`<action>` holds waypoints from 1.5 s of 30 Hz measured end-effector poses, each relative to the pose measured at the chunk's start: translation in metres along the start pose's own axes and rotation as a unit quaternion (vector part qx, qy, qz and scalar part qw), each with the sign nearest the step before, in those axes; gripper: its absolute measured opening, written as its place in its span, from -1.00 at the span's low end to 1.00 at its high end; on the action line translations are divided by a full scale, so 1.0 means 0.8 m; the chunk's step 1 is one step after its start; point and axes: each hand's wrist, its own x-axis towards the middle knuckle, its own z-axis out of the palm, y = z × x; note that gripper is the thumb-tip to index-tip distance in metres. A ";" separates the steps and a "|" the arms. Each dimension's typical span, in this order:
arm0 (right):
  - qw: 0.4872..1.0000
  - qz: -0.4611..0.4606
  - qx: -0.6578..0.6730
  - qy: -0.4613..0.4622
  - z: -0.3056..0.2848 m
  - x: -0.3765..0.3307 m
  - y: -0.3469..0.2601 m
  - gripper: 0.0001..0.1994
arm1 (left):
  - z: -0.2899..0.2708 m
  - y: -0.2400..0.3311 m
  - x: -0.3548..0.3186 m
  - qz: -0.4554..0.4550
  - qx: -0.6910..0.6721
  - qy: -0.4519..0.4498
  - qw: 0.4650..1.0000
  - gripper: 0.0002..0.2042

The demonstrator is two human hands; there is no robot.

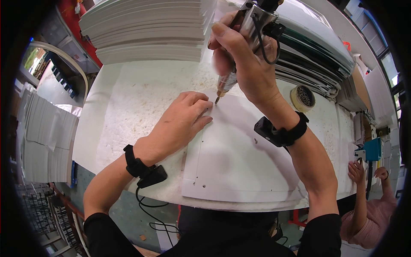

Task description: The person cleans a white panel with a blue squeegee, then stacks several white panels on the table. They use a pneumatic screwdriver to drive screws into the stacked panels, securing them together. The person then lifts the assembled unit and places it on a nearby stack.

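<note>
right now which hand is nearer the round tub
Right. The right hand grips the power tool, up and left of the tub; the left hand rests much farther left.

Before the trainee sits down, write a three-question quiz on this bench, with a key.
1. Which hand holds the metal-bodied tool whose tip points down at the white panel?
2. True or false: the left hand is palm down, its back facing up.
3. Where does the round container of small dark pieces stand?
A) On the panel
B) Left of the panel
C) Right of the panel

Key:
1. The right hand.
2. True.
3. C.
</note>
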 end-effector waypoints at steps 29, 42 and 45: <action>0.997 -0.039 -0.011 -0.064 -0.005 -0.006 -0.026 -0.80 | -0.005 0.018 -0.007 0.062 0.150 -0.015 0.987 -0.60; 0.996 -0.033 -0.043 0.068 -0.148 -0.144 -0.153 -0.75 | 0.050 0.116 0.034 0.150 0.069 -0.068 0.984 -0.80; 0.995 -0.044 -0.033 0.085 -0.187 -0.175 -0.167 -0.76 | 0.058 0.123 0.046 0.159 0.102 -0.069 0.980 -0.86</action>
